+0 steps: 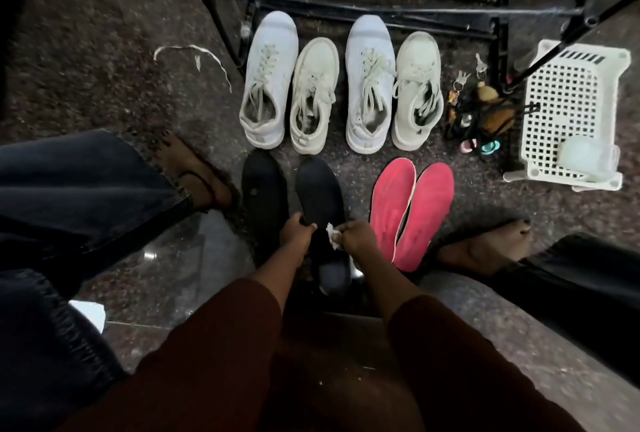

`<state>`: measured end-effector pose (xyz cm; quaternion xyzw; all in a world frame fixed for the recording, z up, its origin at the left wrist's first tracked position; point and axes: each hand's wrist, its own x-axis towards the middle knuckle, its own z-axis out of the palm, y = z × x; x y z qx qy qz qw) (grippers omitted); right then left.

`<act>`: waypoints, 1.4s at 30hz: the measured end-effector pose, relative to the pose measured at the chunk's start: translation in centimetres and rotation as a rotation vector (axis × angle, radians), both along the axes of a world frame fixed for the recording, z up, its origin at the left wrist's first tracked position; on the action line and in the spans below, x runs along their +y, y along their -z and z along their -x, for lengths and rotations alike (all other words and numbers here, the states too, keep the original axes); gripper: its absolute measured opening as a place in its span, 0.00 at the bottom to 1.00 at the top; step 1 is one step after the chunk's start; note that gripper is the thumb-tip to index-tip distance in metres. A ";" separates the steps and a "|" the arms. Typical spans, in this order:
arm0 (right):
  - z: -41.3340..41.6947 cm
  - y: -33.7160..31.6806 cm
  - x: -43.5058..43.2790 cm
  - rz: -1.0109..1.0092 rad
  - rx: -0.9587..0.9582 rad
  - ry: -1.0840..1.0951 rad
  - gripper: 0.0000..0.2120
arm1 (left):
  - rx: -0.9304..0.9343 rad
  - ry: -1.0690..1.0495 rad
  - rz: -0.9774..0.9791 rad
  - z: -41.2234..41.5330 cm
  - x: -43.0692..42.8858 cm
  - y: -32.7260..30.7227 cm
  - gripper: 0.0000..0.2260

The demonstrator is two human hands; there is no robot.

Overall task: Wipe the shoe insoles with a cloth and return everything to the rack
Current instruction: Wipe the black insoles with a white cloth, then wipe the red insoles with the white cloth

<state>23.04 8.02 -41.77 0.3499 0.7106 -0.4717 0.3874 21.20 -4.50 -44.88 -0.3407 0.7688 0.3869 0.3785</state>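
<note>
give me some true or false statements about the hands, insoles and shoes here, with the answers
1. The right hand pinches a white cloth. True.
2. The left hand grips a red insole. False: it grips a black insole.
3. Four white shoes stand in a row on the floor in front of the rack. True.
4. The red insoles are tucked inside the shoes. False: they lie side by side on the floor, near the shoes' heels.
5. The white basket is to the left of the shoes. False: it is to their right.
</note>
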 end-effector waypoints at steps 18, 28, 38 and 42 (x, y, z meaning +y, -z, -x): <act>-1.7 -0.1 4.9 -0.413 0.167 0.265 0.12 | 0.450 0.145 0.283 -0.8 4.6 -2.2 0.21; -2.1 -0.1 8.3 -0.327 0.043 0.141 0.11 | 0.018 0.332 -0.136 -2.6 10.8 -0.8 0.22; -0.1 -5.9 9.0 -0.119 -0.131 -0.128 0.18 | -0.039 -0.002 -0.361 -1.5 9.2 -2.8 0.11; 1.2 -10.4 7.8 0.063 -0.017 0.201 0.09 | -0.032 -0.335 -0.490 0.5 8.3 -9.3 0.10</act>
